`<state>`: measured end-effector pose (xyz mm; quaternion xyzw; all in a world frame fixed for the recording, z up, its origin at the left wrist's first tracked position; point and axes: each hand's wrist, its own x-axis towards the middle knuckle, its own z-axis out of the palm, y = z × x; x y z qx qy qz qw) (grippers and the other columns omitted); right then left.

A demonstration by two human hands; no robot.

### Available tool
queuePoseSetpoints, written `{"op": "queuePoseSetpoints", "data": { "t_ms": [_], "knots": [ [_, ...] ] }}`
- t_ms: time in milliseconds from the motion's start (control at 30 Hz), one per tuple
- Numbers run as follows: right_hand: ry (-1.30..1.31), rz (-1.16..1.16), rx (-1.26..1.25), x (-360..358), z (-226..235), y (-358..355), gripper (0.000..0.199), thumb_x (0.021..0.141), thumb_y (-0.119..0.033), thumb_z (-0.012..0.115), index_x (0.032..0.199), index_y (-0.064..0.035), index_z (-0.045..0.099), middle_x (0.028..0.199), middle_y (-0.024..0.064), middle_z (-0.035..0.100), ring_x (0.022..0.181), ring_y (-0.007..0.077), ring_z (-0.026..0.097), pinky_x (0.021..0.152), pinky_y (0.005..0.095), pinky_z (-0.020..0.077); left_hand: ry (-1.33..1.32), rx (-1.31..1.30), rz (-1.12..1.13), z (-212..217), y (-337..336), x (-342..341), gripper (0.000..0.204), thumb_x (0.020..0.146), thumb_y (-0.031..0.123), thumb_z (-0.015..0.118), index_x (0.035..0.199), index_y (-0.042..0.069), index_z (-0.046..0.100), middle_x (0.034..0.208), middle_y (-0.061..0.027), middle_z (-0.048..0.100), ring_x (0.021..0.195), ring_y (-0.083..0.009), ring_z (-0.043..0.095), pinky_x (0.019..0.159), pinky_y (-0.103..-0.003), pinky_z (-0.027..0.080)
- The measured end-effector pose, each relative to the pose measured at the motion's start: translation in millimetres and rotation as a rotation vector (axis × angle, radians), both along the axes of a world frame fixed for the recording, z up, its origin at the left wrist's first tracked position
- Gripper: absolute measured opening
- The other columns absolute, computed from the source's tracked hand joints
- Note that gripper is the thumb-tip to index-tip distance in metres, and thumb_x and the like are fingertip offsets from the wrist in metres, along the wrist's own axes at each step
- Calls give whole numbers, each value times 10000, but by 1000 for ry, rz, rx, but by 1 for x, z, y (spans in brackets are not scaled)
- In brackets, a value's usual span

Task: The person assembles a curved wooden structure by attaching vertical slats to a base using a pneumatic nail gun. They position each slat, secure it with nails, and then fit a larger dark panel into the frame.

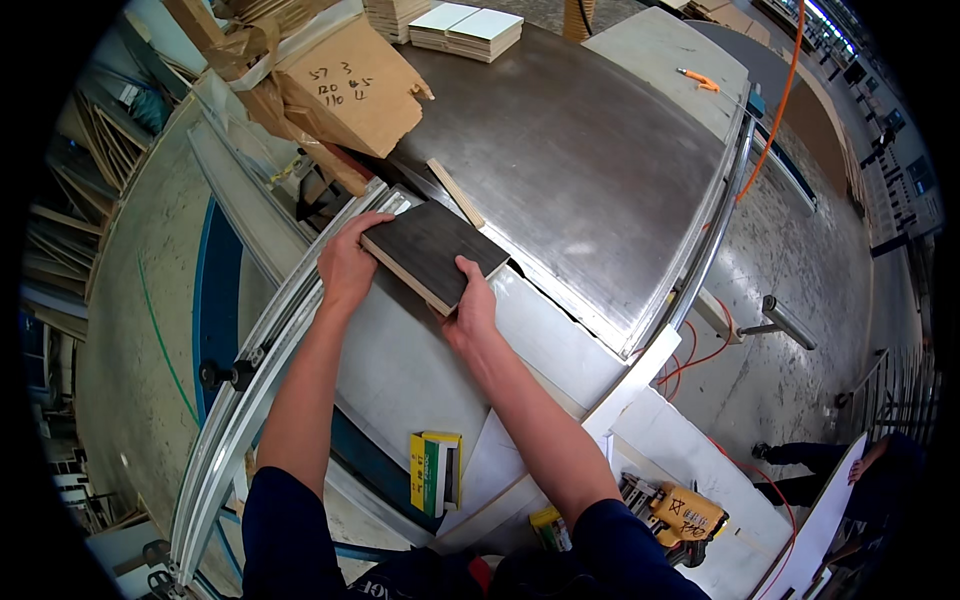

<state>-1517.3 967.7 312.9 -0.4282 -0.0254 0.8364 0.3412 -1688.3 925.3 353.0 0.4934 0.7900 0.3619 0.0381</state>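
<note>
Between both hands I hold a rectangular dark-topped board with pale edges, over the near end of the saw table. My left hand grips its left corner, fingers along the far edge. At the near right edge, my right hand has the thumb on top and the fingers under the board. Just beyond the board lies a narrow pale wood strip on the dark metal tabletop. The underside of the board is hidden.
A torn cardboard box hangs at far left, beside stacked white-topped panels. Near me lie a yellow-green carton and a yellow nail gun. An orange hose runs down the right, where another person holds a white panel.
</note>
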Motion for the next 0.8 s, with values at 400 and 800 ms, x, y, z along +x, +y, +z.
{"op": "queuePoseSetpoints", "data": {
  "t_ms": [400, 800],
  "knots": [
    [13, -2, -22, -3, 0, -2, 431, 903, -368, 681, 1241, -123, 571, 1146, 45, 663, 1003, 203, 663, 768, 391, 555, -4, -6, 3, 1, -2, -1, 414, 800, -31, 706, 1153, 184, 739, 1223, -45, 722, 1102, -278, 691, 900, -327, 532],
    [-25, 64, -29, 5, 19, -4, 426, 905, -373, 680, 1242, -140, 567, 1163, 45, 658, 1024, 197, 659, 776, 395, 560, -13, 16, -14, -1, -5, -3, 458, 801, -56, 622, 1154, 214, 732, 1287, -42, 693, 1164, -318, 654, 924, -355, 528]
  ]
}}
